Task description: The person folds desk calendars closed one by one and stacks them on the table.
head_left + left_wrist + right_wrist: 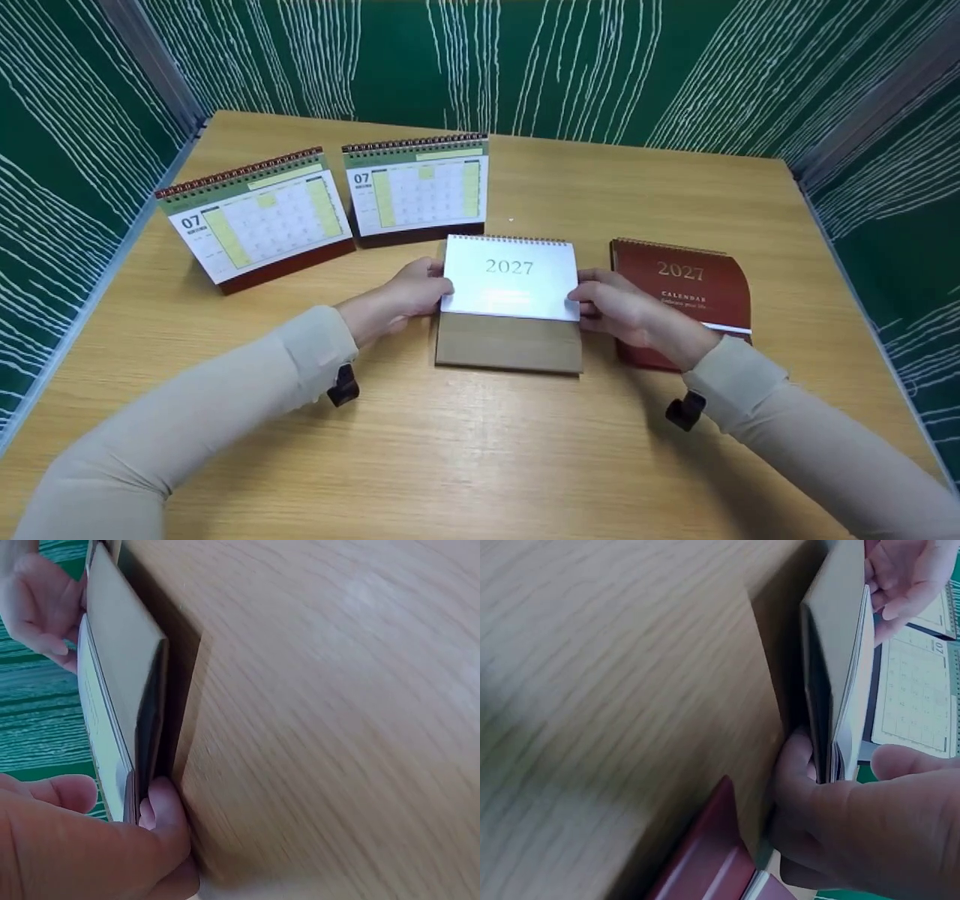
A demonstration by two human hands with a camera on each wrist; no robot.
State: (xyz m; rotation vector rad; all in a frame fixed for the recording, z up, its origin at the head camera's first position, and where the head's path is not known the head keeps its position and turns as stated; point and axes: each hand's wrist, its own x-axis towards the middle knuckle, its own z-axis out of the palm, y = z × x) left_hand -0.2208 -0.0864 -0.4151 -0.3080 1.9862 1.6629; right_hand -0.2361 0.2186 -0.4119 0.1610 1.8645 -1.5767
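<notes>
A desk calendar (510,277) with a white "2027" cover and a tan card base lies between my two hands, folded nearly flat. My left hand (412,292) grips its left edge, thumb on the cover side and fingers around the edge. On the opposite edge, my right hand (619,304) holds it the same way. From the right wrist view, fingers (795,765) curl behind the base (840,622). The left wrist view shows a dark gap inside the tan base (124,637), with a shadow on the table beneath.
Two standing calendars, a left one (262,217) and a back one (420,187), show "07" pages at the back left. A dark red "2027" calendar (682,277) lies right, partly behind my right forearm. The wooden table (480,450) meets green white-streaked walls (585,67).
</notes>
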